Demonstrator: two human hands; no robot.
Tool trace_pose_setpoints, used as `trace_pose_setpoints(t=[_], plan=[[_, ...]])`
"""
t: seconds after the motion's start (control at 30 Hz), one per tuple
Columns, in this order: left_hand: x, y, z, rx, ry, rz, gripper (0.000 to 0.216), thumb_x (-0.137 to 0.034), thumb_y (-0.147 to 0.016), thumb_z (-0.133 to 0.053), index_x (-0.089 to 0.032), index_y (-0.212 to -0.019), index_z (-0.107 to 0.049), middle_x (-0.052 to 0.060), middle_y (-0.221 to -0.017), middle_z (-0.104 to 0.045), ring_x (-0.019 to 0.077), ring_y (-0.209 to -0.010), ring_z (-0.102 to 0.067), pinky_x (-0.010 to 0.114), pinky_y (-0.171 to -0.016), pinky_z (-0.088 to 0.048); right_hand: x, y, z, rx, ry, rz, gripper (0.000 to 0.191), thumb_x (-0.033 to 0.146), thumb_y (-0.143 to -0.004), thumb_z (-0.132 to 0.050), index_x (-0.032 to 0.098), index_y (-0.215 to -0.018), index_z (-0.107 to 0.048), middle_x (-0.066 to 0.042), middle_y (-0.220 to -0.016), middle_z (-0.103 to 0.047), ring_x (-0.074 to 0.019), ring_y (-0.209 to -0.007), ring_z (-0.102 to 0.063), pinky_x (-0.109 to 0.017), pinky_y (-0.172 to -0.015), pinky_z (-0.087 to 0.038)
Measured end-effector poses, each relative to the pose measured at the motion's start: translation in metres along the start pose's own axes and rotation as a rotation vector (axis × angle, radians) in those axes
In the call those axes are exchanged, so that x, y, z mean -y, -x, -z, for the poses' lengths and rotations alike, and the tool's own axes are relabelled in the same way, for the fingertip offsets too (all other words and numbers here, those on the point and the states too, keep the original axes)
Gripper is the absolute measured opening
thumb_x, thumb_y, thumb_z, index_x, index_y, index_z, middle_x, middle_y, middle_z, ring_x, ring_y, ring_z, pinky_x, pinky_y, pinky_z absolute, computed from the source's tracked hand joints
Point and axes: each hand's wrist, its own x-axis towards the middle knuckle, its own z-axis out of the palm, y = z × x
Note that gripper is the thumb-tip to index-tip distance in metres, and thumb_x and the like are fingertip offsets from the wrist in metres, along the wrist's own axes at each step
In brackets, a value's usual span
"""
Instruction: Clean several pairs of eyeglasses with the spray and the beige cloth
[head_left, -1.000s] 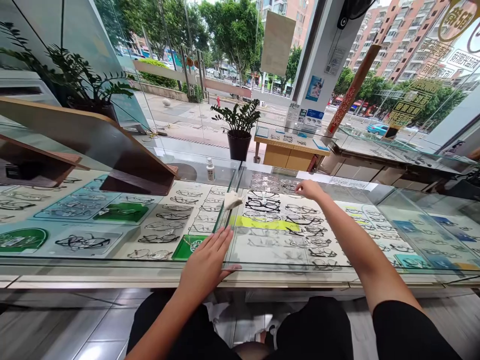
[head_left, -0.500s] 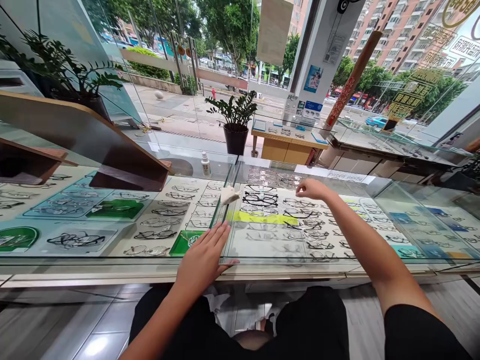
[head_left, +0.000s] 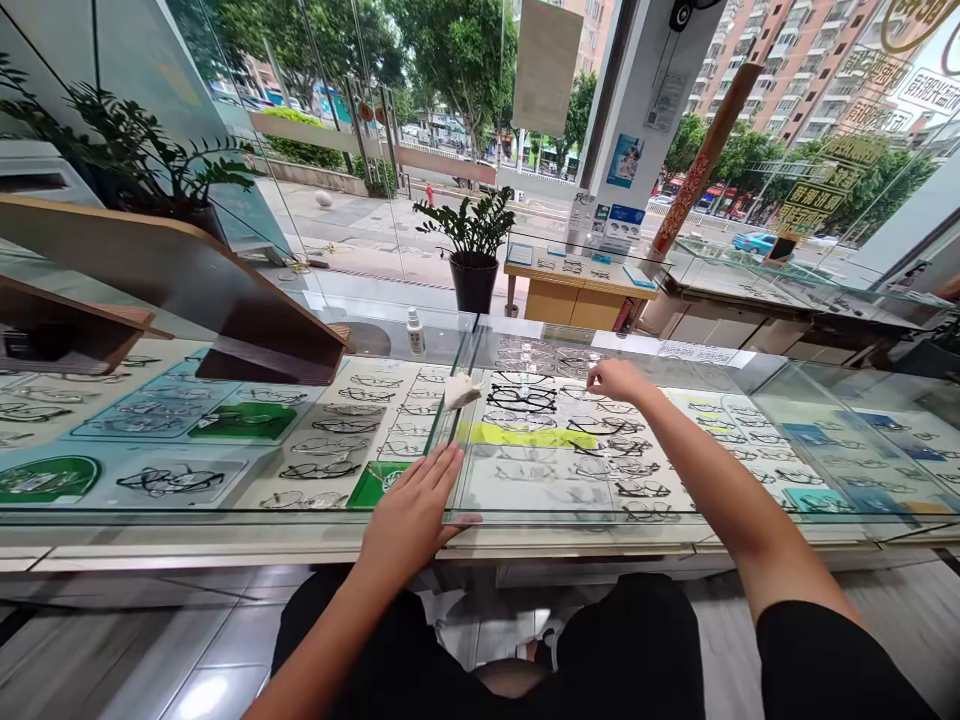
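My left hand (head_left: 412, 510) lies flat on the glass-topped display counter (head_left: 570, 550), fingers stretched out, near the joint between two glass sections. Farther back, my right hand (head_left: 616, 380) is over the right section with its fingers curled together; what they hold, if anything, is hidden. Just beyond my left fingertips sits a crumpled whitish cloth (head_left: 460, 392) on the joint. Under the glass between my hands are black-framed eyeglasses (head_left: 521, 398) and a yellow-green strip (head_left: 525, 436). More rows of eyeglasses (head_left: 641, 490) lie below my right forearm.
A small white spray bottle (head_left: 415, 332) stands at the counter's back, near a potted plant (head_left: 474, 280). Brown wooden stands (head_left: 262, 330) occupy the left side. Beyond the counter are a low wooden display cabinet (head_left: 574, 300) and large windows facing a street.
My right hand has shifted slightly left over the glass, its fingers still curled. My left hand stays flat in place. The view has turned slightly left.
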Motion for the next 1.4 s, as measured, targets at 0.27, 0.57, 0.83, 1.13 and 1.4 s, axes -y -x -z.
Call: trace_pose_setpoints(t=[0.27,0.57,0.83,1.13,1.4], plan=[[0.000,0.000,-0.001,-0.015,-0.006,-0.004,0.087,-0.074,-0.098,-0.049,-0.014,-0.161,-0.050,0.015,-0.167,-0.044,0.0364,-0.152,-0.049,0.051,-0.123,-0.044,0.003,0.002,0.006,-0.062,-0.004,-0.024,0.023,0.033,-0.098,-0.063,0.024,-0.112,-0.079,-0.008,-0.110,-0.079,-0.0230,-0.098,-0.069,-0.030,-0.081,-0.044],[0.000,-0.001,-0.002,-0.034,0.053,0.001,0.090,-0.076,-0.098,-0.044,-0.013,-0.163,-0.047,0.015,-0.167,-0.045,0.0380,-0.152,-0.049,0.053,-0.124,-0.042,-0.003,0.063,-0.002,0.150,-0.088,0.089,0.016,0.039,-0.088,-0.074,0.029,-0.097,-0.083,-0.003,-0.095,-0.078,-0.0180,-0.079,-0.067,-0.026,-0.062,-0.036],[0.000,-0.001,0.000,-0.007,0.007,0.005,0.088,-0.076,-0.098,-0.046,-0.015,-0.162,-0.048,0.014,-0.168,-0.043,0.0361,-0.153,-0.048,0.050,-0.125,-0.042,0.007,0.043,-0.005,0.070,-0.038,0.064,0.016,0.035,-0.093,-0.071,0.027,-0.099,-0.083,-0.005,-0.098,-0.080,-0.0202,-0.084,-0.069,-0.028,-0.066,-0.039],[0.004,0.001,-0.002,-0.043,-0.027,-0.013,0.084,-0.072,-0.095,-0.058,-0.019,-0.159,-0.054,0.012,-0.165,-0.048,0.0362,-0.150,-0.052,0.050,-0.121,-0.047,0.013,0.018,0.001,0.006,0.039,0.056,0.011,0.029,-0.094,-0.071,0.027,-0.095,-0.082,-0.006,-0.095,-0.082,-0.0226,-0.090,-0.073,-0.029,-0.078,-0.046],[0.002,0.000,-0.002,-0.025,-0.014,-0.012,0.085,-0.073,-0.097,-0.053,-0.017,-0.161,-0.051,0.013,-0.167,-0.044,0.0369,-0.151,-0.050,0.050,-0.123,-0.045,0.005,0.060,0.008,0.060,-0.038,0.075,0.027,0.045,-0.092,-0.071,0.029,-0.112,-0.079,-0.006,-0.104,-0.079,-0.0242,-0.092,-0.072,-0.030,-0.072,-0.044]])
